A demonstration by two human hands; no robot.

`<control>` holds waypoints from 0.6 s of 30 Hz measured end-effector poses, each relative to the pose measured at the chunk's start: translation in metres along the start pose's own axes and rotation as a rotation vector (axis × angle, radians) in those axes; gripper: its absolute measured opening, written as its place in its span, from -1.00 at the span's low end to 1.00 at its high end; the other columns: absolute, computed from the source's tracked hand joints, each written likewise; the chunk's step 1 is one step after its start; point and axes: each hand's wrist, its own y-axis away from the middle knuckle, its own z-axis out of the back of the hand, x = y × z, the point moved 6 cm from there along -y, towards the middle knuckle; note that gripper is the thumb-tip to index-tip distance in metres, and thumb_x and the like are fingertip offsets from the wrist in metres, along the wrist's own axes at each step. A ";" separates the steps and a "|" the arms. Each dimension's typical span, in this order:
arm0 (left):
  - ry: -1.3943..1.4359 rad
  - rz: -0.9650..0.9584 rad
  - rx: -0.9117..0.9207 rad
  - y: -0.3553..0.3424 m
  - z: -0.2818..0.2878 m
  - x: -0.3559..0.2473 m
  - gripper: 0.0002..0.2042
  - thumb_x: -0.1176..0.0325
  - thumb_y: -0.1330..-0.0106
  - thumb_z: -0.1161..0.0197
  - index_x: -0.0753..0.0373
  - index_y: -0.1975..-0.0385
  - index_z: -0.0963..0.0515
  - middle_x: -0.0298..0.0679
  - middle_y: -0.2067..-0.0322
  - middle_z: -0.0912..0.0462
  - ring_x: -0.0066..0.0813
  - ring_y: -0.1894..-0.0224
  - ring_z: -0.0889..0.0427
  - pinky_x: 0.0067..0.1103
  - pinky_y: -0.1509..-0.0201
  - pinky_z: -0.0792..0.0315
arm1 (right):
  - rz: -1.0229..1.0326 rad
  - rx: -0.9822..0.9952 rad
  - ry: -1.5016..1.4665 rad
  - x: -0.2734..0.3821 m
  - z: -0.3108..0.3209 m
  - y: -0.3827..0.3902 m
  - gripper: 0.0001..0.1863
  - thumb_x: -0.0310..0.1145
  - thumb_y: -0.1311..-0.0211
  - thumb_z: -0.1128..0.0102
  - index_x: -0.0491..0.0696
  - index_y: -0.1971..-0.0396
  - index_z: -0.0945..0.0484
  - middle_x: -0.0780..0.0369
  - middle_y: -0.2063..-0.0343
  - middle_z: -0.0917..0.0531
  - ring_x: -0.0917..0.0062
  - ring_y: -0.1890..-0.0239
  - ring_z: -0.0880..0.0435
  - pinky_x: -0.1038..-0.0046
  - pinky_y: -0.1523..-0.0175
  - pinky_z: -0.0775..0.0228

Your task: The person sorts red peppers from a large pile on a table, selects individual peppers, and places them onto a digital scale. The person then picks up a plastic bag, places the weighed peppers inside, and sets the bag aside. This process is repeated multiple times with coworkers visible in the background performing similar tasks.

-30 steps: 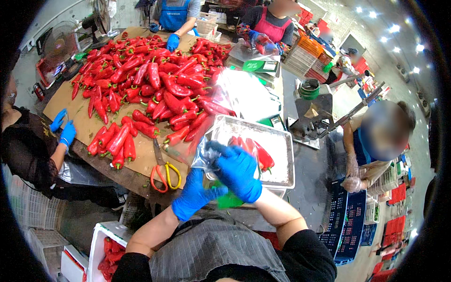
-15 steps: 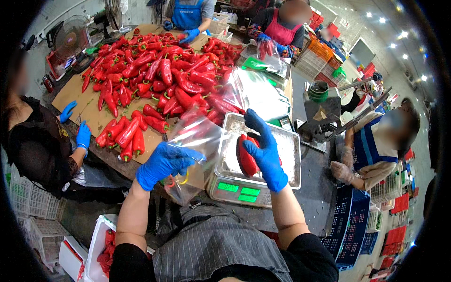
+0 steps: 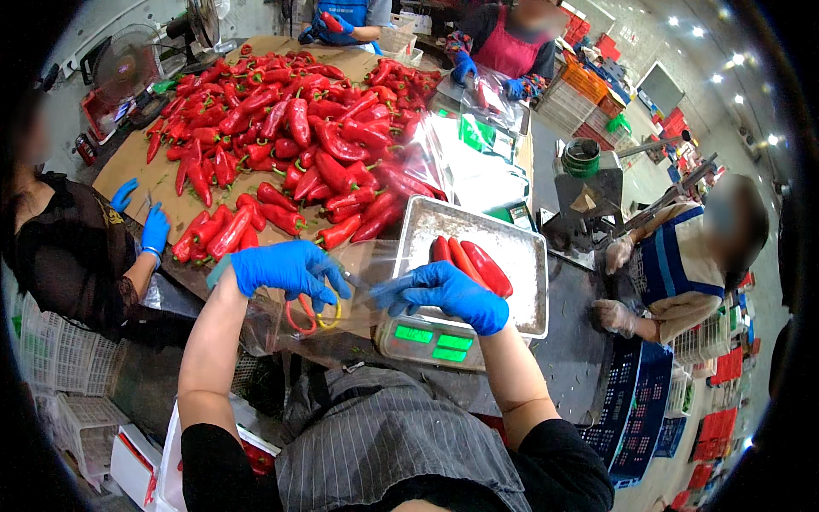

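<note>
Blue gloves both hands, black sleeves, grey striped apron, seemingly.

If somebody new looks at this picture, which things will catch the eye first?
First comes the big heap of red peppers spread over brown cardboard at upper left. Next are the two blue-gloved hands in the middle: the left hand and the right hand both hold a clear plastic bag. Just behind them, three peppers lie in a metal tray on a scale with green displays.
</note>
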 end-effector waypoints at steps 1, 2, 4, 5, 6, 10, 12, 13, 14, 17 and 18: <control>-0.036 0.044 0.015 -0.001 0.002 0.001 -0.71 0.28 -0.12 -0.33 0.24 0.19 -0.59 -0.33 0.44 -0.66 -0.67 0.49 -0.56 -0.71 0.53 -0.37 | 0.007 -0.076 -0.005 -0.007 0.003 -0.002 -0.66 -0.44 -0.17 -0.15 -0.26 0.06 -0.50 0.13 0.20 -0.64 0.55 0.21 -0.62 0.53 0.03 -0.43; -0.125 -0.055 -0.098 -0.006 0.011 -0.002 -0.70 0.29 -0.11 -0.33 0.22 0.16 -0.57 -0.29 0.44 -0.66 -0.62 0.51 -0.55 -0.65 0.53 -0.38 | 0.014 -0.150 -0.010 -0.018 0.008 -0.004 -0.67 -0.45 -0.17 -0.16 -0.26 0.08 -0.51 0.14 0.23 -0.65 0.57 0.24 -0.62 0.54 0.06 -0.44; -0.621 -0.285 -0.874 0.005 0.049 -0.010 -0.68 0.34 -0.12 -0.30 0.17 0.10 -0.55 -0.30 0.40 -0.66 -0.61 0.49 -0.55 -0.62 0.48 -0.41 | 0.034 -0.356 0.040 -0.031 0.019 -0.010 -0.78 -0.49 -0.14 -0.19 -0.25 0.21 -0.57 0.20 0.33 -0.67 0.64 0.33 -0.61 0.60 0.14 -0.45; -0.867 -0.400 -1.264 0.021 0.053 -0.018 -0.67 0.36 -0.12 -0.29 0.15 0.07 -0.55 -0.30 0.38 -0.66 -0.60 0.49 -0.55 -0.60 0.46 -0.43 | 0.085 -0.462 -0.017 -0.037 0.024 -0.010 -0.81 -0.48 -0.14 -0.20 -0.24 0.25 -0.57 0.21 0.37 -0.67 0.64 0.34 -0.60 0.60 0.15 -0.45; -1.052 -0.423 -1.459 0.028 0.050 -0.031 -0.60 0.40 -0.12 -0.28 0.13 -0.02 -0.49 -0.27 0.34 -0.63 -0.56 0.38 -0.58 -0.59 0.33 -0.47 | 0.135 -0.583 -0.074 -0.044 0.030 -0.007 -0.84 -0.47 -0.14 -0.20 -0.22 0.29 -0.58 0.22 0.40 -0.66 0.64 0.35 -0.60 0.59 0.17 -0.44; -0.054 -0.279 -1.008 0.005 -0.012 -0.015 -0.46 0.12 -0.09 -0.33 0.17 -0.07 -0.40 -0.09 0.26 -0.61 -0.28 0.24 -0.63 -0.46 0.22 -0.50 | 0.243 -0.787 -0.236 -0.056 0.030 -0.011 -0.87 -0.47 -0.13 -0.22 -0.20 0.35 -0.57 0.23 0.42 -0.66 0.65 0.39 -0.59 0.62 0.24 -0.44; -0.074 -0.271 -0.931 -0.014 -0.052 -0.009 -0.41 0.14 -0.04 -0.38 0.17 -0.09 -0.39 -0.10 0.31 -0.61 -0.29 0.26 -0.64 -0.47 0.19 -0.50 | 0.284 -0.799 -0.263 -0.060 0.022 -0.015 -0.88 -0.46 -0.10 -0.25 -0.18 0.39 -0.57 0.23 0.42 -0.66 0.65 0.40 -0.59 0.61 0.24 -0.44; -0.127 -0.354 -0.992 -0.023 -0.064 -0.005 -0.39 0.16 -0.02 -0.40 0.17 -0.11 -0.37 -0.11 0.36 -0.62 -0.31 0.29 -0.64 -0.49 0.20 -0.50 | 0.311 -0.796 -0.260 -0.062 0.016 -0.018 -0.89 -0.46 -0.08 -0.27 -0.17 0.41 -0.56 0.23 0.42 -0.66 0.65 0.40 -0.59 0.61 0.24 -0.45; -0.066 -0.379 -1.004 -0.028 -0.070 0.002 -0.41 0.18 -0.04 -0.39 0.18 -0.10 -0.38 -0.11 0.37 -0.63 -0.32 0.30 -0.64 -0.49 0.19 -0.50 | 0.295 -0.782 -0.290 -0.067 0.009 -0.022 -0.90 -0.46 -0.07 -0.28 -0.15 0.45 -0.56 0.25 0.45 -0.65 0.67 0.42 -0.58 0.62 0.27 -0.43; 0.063 -0.381 -0.966 -0.037 -0.078 0.014 -0.49 0.31 -0.06 -0.37 0.23 -0.05 -0.42 -0.15 0.35 -0.63 -0.38 0.28 -0.63 -0.52 0.15 -0.49 | 0.219 -0.769 -0.249 -0.082 0.006 -0.022 -0.90 -0.48 -0.07 -0.28 -0.15 0.51 -0.54 0.25 0.50 -0.64 0.66 0.47 -0.56 0.62 0.34 -0.42; 0.071 -0.335 -0.911 -0.037 -0.076 0.020 -0.52 0.39 -0.07 -0.36 0.27 -0.03 -0.44 -0.17 0.29 -0.62 -0.43 0.24 -0.61 -0.54 0.11 -0.48 | 0.188 -0.766 -0.211 -0.087 0.007 -0.022 -0.90 -0.49 -0.07 -0.27 -0.15 0.52 -0.53 0.24 0.52 -0.64 0.65 0.49 -0.57 0.62 0.37 -0.42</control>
